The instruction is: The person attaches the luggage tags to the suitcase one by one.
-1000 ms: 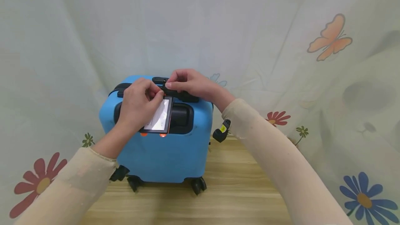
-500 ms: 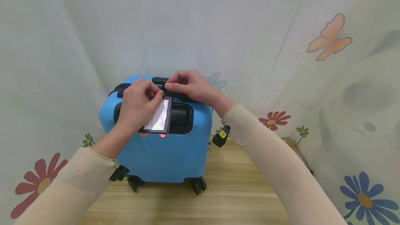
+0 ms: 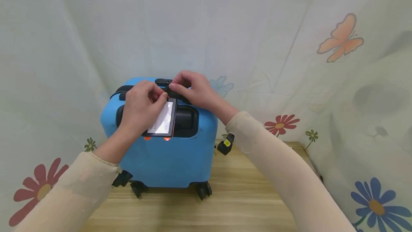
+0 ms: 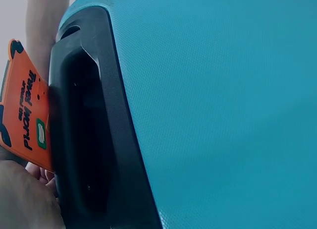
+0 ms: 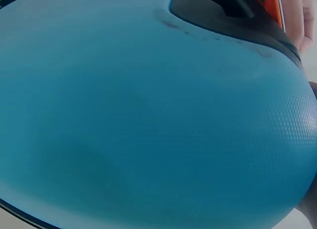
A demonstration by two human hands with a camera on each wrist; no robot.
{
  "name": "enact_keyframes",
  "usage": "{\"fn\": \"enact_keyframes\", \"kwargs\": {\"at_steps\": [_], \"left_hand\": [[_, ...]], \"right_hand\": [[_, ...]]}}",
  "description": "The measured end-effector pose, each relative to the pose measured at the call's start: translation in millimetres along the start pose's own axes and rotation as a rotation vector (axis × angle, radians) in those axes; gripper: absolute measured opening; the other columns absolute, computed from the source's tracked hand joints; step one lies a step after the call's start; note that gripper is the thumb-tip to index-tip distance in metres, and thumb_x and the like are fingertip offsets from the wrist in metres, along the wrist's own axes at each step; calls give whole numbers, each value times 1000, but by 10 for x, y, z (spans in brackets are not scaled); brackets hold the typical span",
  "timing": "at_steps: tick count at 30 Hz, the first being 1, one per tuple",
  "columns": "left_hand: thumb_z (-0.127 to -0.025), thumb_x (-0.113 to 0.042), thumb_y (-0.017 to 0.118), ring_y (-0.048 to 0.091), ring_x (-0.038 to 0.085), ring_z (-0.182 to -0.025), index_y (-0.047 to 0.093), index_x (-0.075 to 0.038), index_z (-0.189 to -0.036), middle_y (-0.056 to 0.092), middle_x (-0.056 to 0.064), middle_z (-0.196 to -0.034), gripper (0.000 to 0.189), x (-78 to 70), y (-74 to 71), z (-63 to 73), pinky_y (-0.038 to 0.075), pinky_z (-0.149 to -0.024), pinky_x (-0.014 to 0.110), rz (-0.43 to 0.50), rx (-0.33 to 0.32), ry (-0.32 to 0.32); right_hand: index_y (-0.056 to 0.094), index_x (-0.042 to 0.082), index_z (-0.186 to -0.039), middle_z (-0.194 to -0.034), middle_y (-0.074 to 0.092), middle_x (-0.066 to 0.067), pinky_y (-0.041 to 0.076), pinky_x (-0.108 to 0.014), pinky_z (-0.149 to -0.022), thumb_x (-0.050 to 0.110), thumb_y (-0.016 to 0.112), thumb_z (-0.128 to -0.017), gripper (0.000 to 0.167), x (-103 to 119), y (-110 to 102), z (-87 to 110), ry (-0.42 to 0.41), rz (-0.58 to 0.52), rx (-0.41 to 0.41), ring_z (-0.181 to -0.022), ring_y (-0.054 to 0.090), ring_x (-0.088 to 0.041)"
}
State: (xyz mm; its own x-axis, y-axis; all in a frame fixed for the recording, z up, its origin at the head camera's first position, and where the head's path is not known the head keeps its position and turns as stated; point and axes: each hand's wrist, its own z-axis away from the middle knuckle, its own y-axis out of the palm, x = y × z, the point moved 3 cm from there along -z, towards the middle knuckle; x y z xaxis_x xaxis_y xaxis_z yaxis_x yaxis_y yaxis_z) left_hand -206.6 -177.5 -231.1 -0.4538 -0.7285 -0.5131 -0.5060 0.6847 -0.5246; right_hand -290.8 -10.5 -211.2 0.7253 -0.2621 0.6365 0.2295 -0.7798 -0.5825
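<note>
A blue suitcase (image 3: 167,160) stands upright, its black carry handle (image 3: 177,95) on top partly covered by the hands. Against its front hangs a luggage tag (image 3: 163,121) with a white card in a dark frame. The tag's orange back (image 4: 27,102), printed with lettering, shows in the left wrist view. My left hand (image 3: 141,106) pinches the tag's upper end between thumb and fingers. Right beside it, my right hand (image 3: 196,88) pinches a small dark strap at the handle. Those fingertips are close together, and the exact grip on the strap is partly hidden.
Black wheels (image 3: 203,190) carry the suitcase on a wood-grain surface (image 3: 244,196). A pale curtain (image 3: 244,28) with printed flowers and butterflies hangs behind and at the sides. Below the right sleeve cuff is a small black device (image 3: 225,146) with a yellow label.
My right wrist and forearm have dropped slightly, tilting the right hand, while its fingertips stay by the handle. The left hand and the tag have hardly moved.
</note>
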Motion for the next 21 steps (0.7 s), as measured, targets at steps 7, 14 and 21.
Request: {"fn": "enact_keyframes", "kwargs": {"at_steps": [7,14,21], "left_hand": [[-99,-7,72,54,28,-81,66,2,-90,60,16,-89,14,-7,-1,-7,44,-70,40,-2,6,0],[-100,-9,71,54,28,-82,68,2,-91,61,17,-89,14,-13,-9,-56,44,-72,39,4,34,-5],[-103,-22,73,58,27,-80,75,-1,-102,69,15,-91,21,8,-110,-173,46,-68,39,-9,172,-108]], "right_hand": [[72,3,-105,-99,72,-8,54,-26,-85,14,76,-102,12,15,-5,34,-58,33,-25,-88,68,-17],[71,1,-102,-95,68,-9,51,-25,-80,12,76,-101,11,40,-13,63,-181,160,-83,-85,62,-19],[75,0,-112,-106,74,-11,54,-26,-84,10,76,-100,15,48,-168,135,-124,161,-82,-90,66,-20]]}}
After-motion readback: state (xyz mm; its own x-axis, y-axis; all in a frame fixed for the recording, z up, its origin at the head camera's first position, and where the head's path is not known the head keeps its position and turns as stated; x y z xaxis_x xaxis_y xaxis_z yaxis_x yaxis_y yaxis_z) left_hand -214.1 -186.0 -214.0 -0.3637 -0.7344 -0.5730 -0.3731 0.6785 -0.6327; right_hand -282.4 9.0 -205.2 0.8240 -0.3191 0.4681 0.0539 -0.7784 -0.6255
